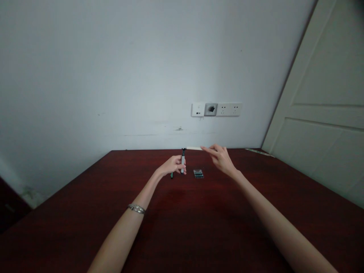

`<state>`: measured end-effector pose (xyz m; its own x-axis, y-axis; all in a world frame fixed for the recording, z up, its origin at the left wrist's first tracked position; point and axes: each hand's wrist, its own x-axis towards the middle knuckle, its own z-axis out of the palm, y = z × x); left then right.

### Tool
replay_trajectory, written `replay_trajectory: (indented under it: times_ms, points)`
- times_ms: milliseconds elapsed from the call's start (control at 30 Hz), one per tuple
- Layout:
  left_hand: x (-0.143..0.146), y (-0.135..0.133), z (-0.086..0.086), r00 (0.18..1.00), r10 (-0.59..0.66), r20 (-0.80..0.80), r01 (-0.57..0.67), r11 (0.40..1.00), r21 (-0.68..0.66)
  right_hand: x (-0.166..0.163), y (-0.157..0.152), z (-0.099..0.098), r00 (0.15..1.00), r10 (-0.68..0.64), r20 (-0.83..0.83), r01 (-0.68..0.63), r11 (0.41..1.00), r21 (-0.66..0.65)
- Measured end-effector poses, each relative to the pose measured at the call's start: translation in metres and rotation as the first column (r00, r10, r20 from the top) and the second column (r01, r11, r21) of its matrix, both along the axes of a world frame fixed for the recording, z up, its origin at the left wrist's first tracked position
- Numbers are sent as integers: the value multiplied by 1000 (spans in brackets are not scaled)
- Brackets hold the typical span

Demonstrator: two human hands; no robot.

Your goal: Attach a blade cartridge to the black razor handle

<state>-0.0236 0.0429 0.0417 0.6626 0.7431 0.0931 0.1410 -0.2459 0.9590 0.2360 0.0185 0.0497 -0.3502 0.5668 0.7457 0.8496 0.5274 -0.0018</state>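
Note:
My left hand is closed around the light grey handle of a razor, held upright with its dark head on top. Between the fingers of my right hand is a slim white stick, held level. Its far tip is at the razor's head; whether the two touch, I cannot tell. Below and between my hands, a small clear case with dark strips inside lies on the table. A thin dark green object shows partly under my left hand, its kind unclear.
The dark red wooden table reaches back to a white wall with sockets and a switch. A pale door stands along the right side. A flat strip lies at the table's back right edge.

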Motion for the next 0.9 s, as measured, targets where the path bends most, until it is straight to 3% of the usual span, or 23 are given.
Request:
replay_trajectory:
  times_ms: [300,500,667,767,900]
  points:
    - [-1,4,-6,999,-17,-35,17,1000,19,-11,-5,2,999,14,32,-14,1000,-1]
    - [1,-1,-3,997,-34,-65,34,999,3,10,1,0,994,69,80,-70,997,16]
    - [-2,0,1,1000,24,-9,-23,999,42,23,2,1,998,3,65,-5,999,42]
    - [-2,2,1,999,51,5,-51,997,49,21,-1,4,1000,-11,-18,10,999,-39]
    - [-1,4,-3,998,60,14,-60,997,49,-3,-16,8,960,126,-249,-175,967,-183]
